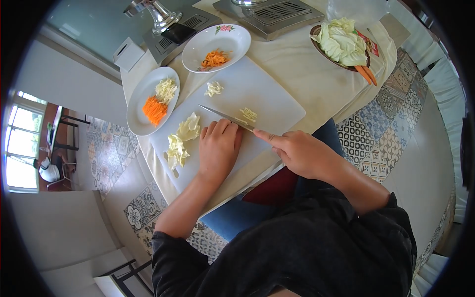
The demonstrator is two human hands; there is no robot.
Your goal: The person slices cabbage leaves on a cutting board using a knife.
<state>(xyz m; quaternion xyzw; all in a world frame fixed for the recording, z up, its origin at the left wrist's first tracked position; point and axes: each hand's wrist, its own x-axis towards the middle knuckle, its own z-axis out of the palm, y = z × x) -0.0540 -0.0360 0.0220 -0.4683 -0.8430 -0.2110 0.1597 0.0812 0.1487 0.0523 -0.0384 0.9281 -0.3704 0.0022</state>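
Observation:
My right hand (296,150) is wrapped round the handle of a knife (225,116), its blade lying across the white cutting board (277,99). Against the near side of the blade, my left hand (219,146) rests with curled fingers; what lies under them is hidden. Thin cabbage strips (248,115) sit just beyond the blade, and a small pile of chopped cabbage (214,88) is farther up. Larger cabbage pieces (178,150) lie to the left of my left hand.
An oval plate (138,100) holds shredded carrot and cabbage at the left. Behind the board stands a flowered bowl (193,43) with carrot shreds. Cabbage leaves (341,42) and carrots (366,75) are at the right, stoves (269,17) at the back. A person (49,170) sits far left.

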